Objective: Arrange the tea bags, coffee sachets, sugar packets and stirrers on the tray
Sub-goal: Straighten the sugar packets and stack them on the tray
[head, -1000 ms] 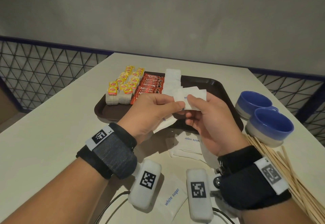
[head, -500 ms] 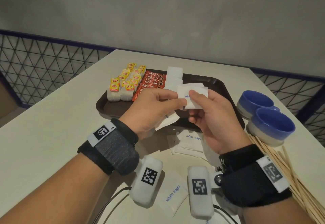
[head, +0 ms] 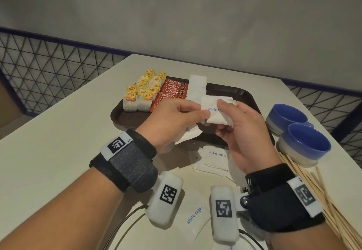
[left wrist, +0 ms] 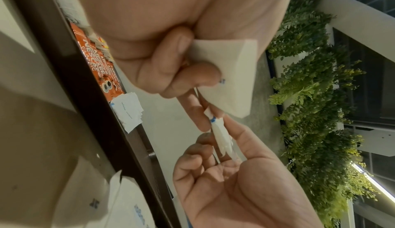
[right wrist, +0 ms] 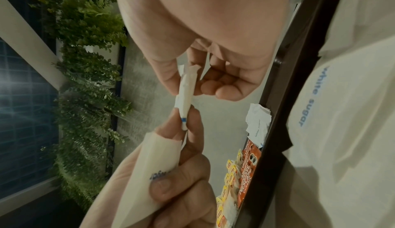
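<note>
A brown tray [head: 125, 121] carries yellow-tagged tea bags [head: 143, 93], red coffee sachets [head: 172, 91] and a row of white sugar packets [head: 196, 87]. Above its near edge both hands hold a small stack of sugar packets [head: 214, 113]. My left hand [head: 199, 117] pinches the stack's left end, shown edge-on [left wrist: 222, 135] in the left wrist view. It also keeps another packet [left wrist: 230, 79] under its curled fingers. My right hand [head: 225, 119] pinches the stack [right wrist: 186, 93] between thumb and fingers. Wooden stirrers [head: 313, 191] lie on the table at the right.
Loose sugar packets [head: 215, 157] lie on the table just before the tray, and one more [head: 194, 214] lies between my wrists. Two blue bowls [head: 286, 118] [head: 307, 144] stand right of the tray. A mesh railing borders the table.
The stack between my hands has turned a little, so its blue print now faces up. Both hands stay over the tray's near edge.
</note>
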{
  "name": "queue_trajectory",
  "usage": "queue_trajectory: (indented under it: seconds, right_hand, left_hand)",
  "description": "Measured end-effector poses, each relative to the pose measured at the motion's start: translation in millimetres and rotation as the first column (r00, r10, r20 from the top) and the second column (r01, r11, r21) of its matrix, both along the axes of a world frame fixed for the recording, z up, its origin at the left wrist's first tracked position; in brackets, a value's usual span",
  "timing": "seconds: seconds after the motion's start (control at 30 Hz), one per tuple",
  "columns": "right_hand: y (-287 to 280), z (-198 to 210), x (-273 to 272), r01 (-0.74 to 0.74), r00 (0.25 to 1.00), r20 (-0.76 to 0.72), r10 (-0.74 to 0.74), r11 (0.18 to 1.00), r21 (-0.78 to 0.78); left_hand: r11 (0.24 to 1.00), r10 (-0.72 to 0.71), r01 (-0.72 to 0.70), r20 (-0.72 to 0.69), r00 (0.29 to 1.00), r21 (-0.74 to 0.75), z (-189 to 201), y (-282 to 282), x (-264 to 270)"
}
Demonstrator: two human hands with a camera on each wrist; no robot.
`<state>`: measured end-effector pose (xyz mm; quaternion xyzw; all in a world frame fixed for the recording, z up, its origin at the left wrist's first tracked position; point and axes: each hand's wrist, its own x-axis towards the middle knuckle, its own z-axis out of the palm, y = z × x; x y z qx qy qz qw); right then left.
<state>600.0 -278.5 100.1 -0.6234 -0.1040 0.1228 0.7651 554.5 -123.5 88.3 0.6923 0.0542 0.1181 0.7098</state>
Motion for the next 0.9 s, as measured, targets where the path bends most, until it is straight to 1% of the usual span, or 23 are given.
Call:
queue_trajectory:
  seconds: [0.1, 0.2, 0.23, 0.27, 0.33, 0.37, 0.43, 0.5, 0.6, 0.63, 0.67, 0.73, 0.77, 0.83, 0.9]
  right_hand:
    - [0.6, 0.7, -0.1, 0.010, 1.000, 0.001, -0.010, 1.000, -0.009]
    - [-1.3, 2.6, 1.6, 0.027, 0.999, 0.034, -0.025, 0.998, -0.060]
    - [-3.2, 5.9, 1.4, 0.030, 0.997, 0.068, -0.023, 0.994, -0.108]
    - [-6.8, 9.5, 2.1, 0.035, 0.991, 0.137, -0.009, 0.981, -0.189]
    - [-15.2, 19.9, 1.1, 0.042, 0.952, 0.296, 0.071, 0.932, -0.359]
    - [-18.8, 25.7, -0.2, 0.045, 0.932, 0.345, 0.112, 0.907, -0.418]
    - [-22.0, 34.9, -1.9, 0.042, 0.909, 0.377, 0.175, 0.864, -0.502]
    - [-19.3, 44.1, -3.8, 0.062, 0.887, 0.396, 0.238, 0.788, -0.613]
    - [-6.3, 66.5, -0.3, 0.167, 0.789, 0.456, 0.412, 0.570, -0.805]
    - [0.6, 76.3, 3.3, 0.197, 0.766, 0.461, 0.448, 0.518, -0.832]
    - [8.0, 84.9, 8.9, 0.204, 0.759, 0.455, 0.467, 0.493, -0.846]
    - [23.1, 93.9, 26.6, 0.172, 0.774, 0.418, 0.476, 0.476, -0.862]
    - [30.8, 93.1, 36.9, 0.159, 0.780, 0.391, 0.489, 0.449, -0.879]
    - [44.5, 83.0, 56.0, 0.130, 0.784, 0.307, 0.539, 0.342, -0.931]
    - [53.4, 65.8, 74.2, 0.087, 0.796, 0.203, 0.571, 0.224, -0.971]
  left_hand:
    - [1.000, -0.006, 0.006, 0.009, 1.000, 0.003, -1.3, 0.5, 0.5]
    - [1.000, -0.010, 0.010, -0.003, 1.000, 0.003, -1.4, 0.4, 0.5]
    - [1.000, -0.004, 0.004, -0.005, 1.000, 0.006, -0.8, 0.1, 0.1]
    - [1.000, 0.007, -0.007, -0.002, 1.000, 0.005, 0.8, -0.6, -1.0]
    - [1.000, 0.024, -0.024, 0.005, 1.000, -0.003, 2.8, -1.3, -1.1]
    - [1.000, 0.026, -0.026, 0.013, 1.000, -0.007, 4.0, -2.0, -2.0]
    - [0.999, 0.047, -0.046, 0.016, 0.999, -0.019, 7.6, -2.4, -4.9]
    - [0.997, 0.078, -0.078, 0.007, 0.997, -0.022, 10.3, 1.1, -5.3]
    - [0.991, 0.127, -0.126, 0.017, 0.992, -0.049, 16.4, 11.8, -6.5]
    - [0.983, 0.169, -0.168, 0.006, 0.986, -0.075, 18.4, 16.0, -6.1]
    - [0.969, 0.217, -0.218, -0.014, 0.976, -0.114, 19.8, 20.7, -5.5]
    - [0.922, 0.298, -0.301, -0.051, 0.953, -0.243, 22.1, 29.9, -4.9]
    - [0.892, 0.337, -0.340, -0.062, 0.939, -0.297, 22.8, 34.6, -4.0]
    - [0.818, 0.417, -0.419, -0.095, 0.904, -0.394, 22.6, 43.6, -2.9]
    - [0.746, 0.465, -0.468, -0.132, 0.875, -0.474, 21.8, 49.7, -3.6]
